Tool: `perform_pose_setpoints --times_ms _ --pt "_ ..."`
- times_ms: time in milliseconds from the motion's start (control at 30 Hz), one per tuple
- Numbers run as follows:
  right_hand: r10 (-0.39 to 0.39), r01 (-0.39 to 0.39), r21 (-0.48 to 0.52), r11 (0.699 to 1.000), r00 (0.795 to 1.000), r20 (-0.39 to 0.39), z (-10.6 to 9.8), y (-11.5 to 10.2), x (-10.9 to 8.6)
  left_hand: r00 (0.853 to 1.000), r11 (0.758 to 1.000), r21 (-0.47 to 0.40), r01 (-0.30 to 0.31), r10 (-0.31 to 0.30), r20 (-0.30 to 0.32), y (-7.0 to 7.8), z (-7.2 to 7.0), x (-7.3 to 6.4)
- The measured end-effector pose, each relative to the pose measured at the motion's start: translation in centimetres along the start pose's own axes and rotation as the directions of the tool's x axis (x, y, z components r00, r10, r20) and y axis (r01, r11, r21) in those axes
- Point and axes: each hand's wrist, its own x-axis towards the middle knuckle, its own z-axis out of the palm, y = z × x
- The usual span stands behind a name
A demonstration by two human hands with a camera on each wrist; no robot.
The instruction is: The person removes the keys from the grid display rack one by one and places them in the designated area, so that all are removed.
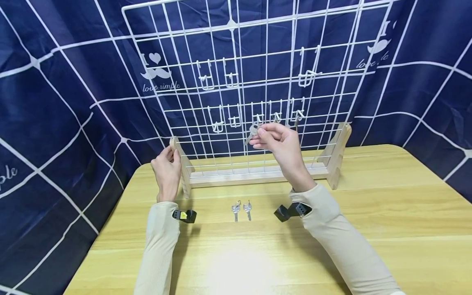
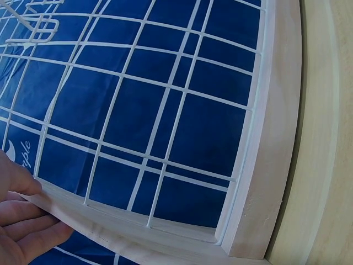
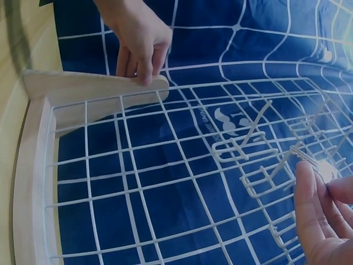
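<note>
My left hand [image 1: 167,172] grips the top of the wooden side support [image 1: 182,166] on the left end of a white wire grid rack [image 1: 254,96]. In the left wrist view the thumb and fingers [image 2: 36,229] lie on either side of that wood. My right hand [image 1: 283,149] pinches a silver key [image 1: 252,132] between thumb and fingertips, in front of the lower row of hooks. The right wrist view shows this key [image 3: 305,154] close to a wire hook [image 3: 259,179]. Part of it is hidden by the fingers.
Two more silver keys [image 1: 236,209] with small rings lie on the wooden table [image 1: 391,205] in front of the rack. White hooks [image 1: 231,78] hang in two rows on the grid. Behind it, a dark blue curtain [image 1: 55,102] with white lines surrounds the table.
</note>
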Motion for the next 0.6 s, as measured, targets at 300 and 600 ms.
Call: perform_pose_setpoints --times_ms 300,600 --pt "0.000 0.000 -0.025 1.000 1.000 0.001 -0.6 0.3 -0.6 1.000 1.000 0.009 -0.002 0.002 0.001 0.0 0.0 0.0" --pt "0.043 -0.042 -0.041 0.998 0.999 0.007 -1.4 1.2 -1.3 1.000 1.000 0.004 0.017 -0.017 0.007 0.0 0.0 0.0"
